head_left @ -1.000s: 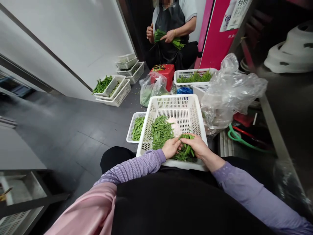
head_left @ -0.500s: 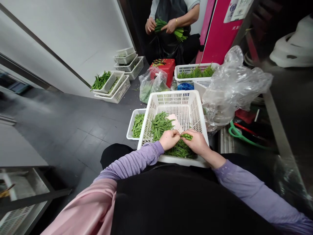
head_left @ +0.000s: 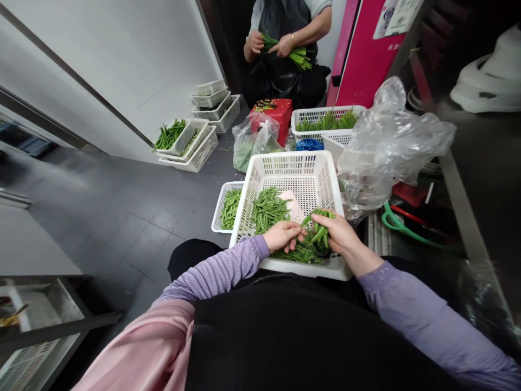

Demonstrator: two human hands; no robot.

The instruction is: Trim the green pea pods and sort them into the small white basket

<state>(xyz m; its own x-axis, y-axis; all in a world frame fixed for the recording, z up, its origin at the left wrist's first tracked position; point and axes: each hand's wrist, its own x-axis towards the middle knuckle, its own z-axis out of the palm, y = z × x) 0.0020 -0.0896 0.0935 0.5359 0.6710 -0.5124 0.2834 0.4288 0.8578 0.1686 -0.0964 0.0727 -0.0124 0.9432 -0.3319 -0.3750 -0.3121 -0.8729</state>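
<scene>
My right hand (head_left: 337, 231) is closed round a small bunch of green pea pods (head_left: 320, 232), above the near right part of a large white basket (head_left: 287, 157). One pod points from the bunch towards my left hand (head_left: 283, 237). The left fingers are curled with the tips together, just left of the bunch; what they pinch is too small to make out. Under both hands lies a heap of thin green trimmings (head_left: 303, 252). A pile of pea pods (head_left: 268, 209) rests further left in the same basket.
Beside the basket stands a smaller white basket (head_left: 215, 217) of pods. Clear plastic bags (head_left: 378, 146) bulge on the right. Beyond are a red stool (head_left: 280, 117), a basket of greens (head_left: 325, 133) and a person (head_left: 285, 49) holding long green stalks. Stacked baskets (head_left: 199, 155) line the wall.
My right hand has turned and opened out slightly, so more of the pea pods show. My left hand has drawn a little down and away from it.
</scene>
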